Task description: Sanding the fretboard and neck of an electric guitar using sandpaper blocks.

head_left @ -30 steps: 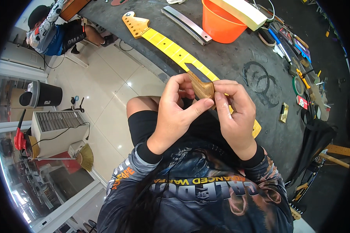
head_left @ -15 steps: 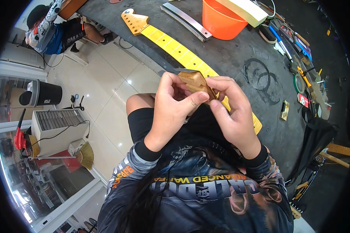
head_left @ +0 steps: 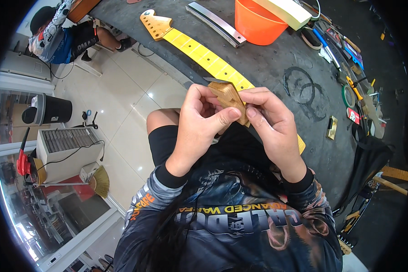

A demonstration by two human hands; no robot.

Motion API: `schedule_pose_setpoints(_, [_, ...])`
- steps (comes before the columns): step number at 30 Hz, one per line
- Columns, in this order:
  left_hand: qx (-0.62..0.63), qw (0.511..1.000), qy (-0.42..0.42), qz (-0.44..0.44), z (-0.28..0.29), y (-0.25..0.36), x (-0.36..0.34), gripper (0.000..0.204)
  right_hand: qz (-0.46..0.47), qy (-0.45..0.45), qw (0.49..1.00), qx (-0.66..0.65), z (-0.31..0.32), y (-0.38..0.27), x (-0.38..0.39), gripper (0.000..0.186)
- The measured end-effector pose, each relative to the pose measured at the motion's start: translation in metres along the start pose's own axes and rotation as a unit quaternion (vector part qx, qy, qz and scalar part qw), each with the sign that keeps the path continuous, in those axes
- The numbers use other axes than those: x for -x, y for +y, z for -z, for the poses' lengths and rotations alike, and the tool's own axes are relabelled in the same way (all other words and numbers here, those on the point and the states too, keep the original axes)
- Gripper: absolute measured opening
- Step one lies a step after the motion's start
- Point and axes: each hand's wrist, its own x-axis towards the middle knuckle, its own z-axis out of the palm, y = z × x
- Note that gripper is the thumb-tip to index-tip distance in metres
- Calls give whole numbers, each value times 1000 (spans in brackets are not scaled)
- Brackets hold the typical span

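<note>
Both hands grip a small brown wooden block (head_left: 226, 97) with a thin dark sheet (head_left: 216, 80) along its far side. My left hand (head_left: 197, 129) holds it from the left, thumb on the lower wooden part. My right hand (head_left: 272, 129) pinches its right side with thumb and fingers. Beneath and beyond them lies a guitar neck with a yellow fretboard (head_left: 190, 47) and a natural wood headstock (head_left: 156, 25), on the dark worktop (head_left: 313, 149); the hands hide part of the neck.
An orange bucket (head_left: 256, 29), metal bar (head_left: 215, 22) and pale block (head_left: 288, 11) sit at the back. Tape (head_left: 348, 98), assorted tools and a small brass block (head_left: 331, 128) are rightward. Another person (head_left: 61, 41) sits upper left. A black bin (head_left: 54, 109) and red blower (head_left: 25, 154) are left.
The block has been turned: its dark face, seen broad earlier, now shows almost edge-on, with more wood facing up. Both hands have moved slightly up and left with it.
</note>
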Motion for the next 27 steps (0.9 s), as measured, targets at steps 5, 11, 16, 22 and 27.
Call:
schedule_pose_setpoints(5, [0,1000,2,6,0,-1,1,52,-4,1,1000,-2,1,3,0,27])
schedule_pose_setpoints(11, [-42,999,29,17,1,-1,0,55,85,-6,976,202,-7,-8,1,46])
schedule_pose_setpoints(16, [-100,994,34,18,4,-5,0,53,50,15,974,221,-8,-1,3,44])
schedule_pose_setpoints(22, [-386,912,-30,-134,26,23,-7,88,-27,91,994,62,-8,6,0,42])
schedule_pose_setpoints(27, [-589,722,-87,-352,2,50,-19,153,-53,118,992,14,-12,3,1,41])
